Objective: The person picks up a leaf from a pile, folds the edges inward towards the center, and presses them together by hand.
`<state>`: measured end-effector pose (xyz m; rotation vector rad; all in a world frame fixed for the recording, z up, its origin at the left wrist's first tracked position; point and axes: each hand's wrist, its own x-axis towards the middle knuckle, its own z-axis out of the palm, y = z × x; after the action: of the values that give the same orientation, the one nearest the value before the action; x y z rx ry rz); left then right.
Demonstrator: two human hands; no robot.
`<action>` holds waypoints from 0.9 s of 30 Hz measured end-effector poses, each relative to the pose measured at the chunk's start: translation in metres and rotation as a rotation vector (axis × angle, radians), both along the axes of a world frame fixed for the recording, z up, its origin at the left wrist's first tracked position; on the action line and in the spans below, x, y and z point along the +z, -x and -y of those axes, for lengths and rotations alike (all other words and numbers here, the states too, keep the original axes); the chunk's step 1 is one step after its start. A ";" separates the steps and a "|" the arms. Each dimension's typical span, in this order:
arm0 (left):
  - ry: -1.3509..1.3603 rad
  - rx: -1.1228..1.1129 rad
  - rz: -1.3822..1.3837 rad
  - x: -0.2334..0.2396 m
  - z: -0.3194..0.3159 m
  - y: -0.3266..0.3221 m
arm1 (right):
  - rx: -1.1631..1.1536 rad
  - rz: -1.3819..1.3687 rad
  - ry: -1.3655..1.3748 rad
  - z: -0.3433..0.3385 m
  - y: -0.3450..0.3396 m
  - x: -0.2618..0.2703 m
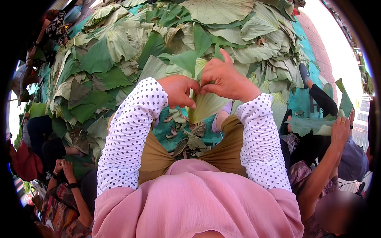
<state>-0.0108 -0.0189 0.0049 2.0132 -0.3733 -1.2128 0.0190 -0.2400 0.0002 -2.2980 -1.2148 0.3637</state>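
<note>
A pale green lotus leaf (209,105) hangs before me, its ribs fanning down from the point where both hands meet. My right hand (227,78) pinches it between thumb and curled fingers. My left hand (180,90) is at the leaf's left side, with index finger and thumb on it and the thumb lower down. The upper part of the leaf rises behind the fingers, so its full outline is partly hidden. Just beyond my hands spreads a large heap of lotus leaves (128,47), some dark green, others faded and creased.
A green ground sheet (165,136) lies between my feet, with dry leaf scraps (193,139) on it. To the right, a person's hand (340,128) holds another lotus leaf (312,123). A person's clasped hands (64,169) are at lower left. Others sit at upper left.
</note>
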 end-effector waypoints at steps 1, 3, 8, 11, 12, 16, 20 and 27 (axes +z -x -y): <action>0.001 -0.001 0.000 0.001 0.000 0.001 | -0.006 0.006 -0.004 0.000 0.000 0.000; -0.015 -0.035 0.024 0.005 -0.001 0.003 | -0.013 0.012 -0.007 0.002 0.000 -0.002; -0.017 -0.029 -0.004 -0.003 0.000 0.004 | -0.041 0.026 -0.003 0.003 -0.002 -0.004; -0.002 -0.009 -0.025 0.002 0.001 0.005 | -0.045 0.016 -0.007 0.003 -0.001 -0.002; 0.004 -0.001 -0.038 0.004 0.002 0.005 | -0.047 0.016 -0.006 0.003 -0.002 -0.003; 0.016 -0.012 -0.051 0.003 0.003 0.008 | -0.062 0.028 -0.014 0.006 -0.004 -0.004; -0.023 0.006 -0.072 0.001 0.003 0.008 | -0.119 0.026 0.007 0.010 -0.007 -0.006; -0.008 0.031 -0.066 -0.004 0.003 0.007 | -0.071 0.027 -0.038 0.004 0.005 0.000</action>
<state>-0.0181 -0.0222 0.0009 1.9738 -0.3043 -1.2601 0.0144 -0.2440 -0.0001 -2.3139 -1.1395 0.2827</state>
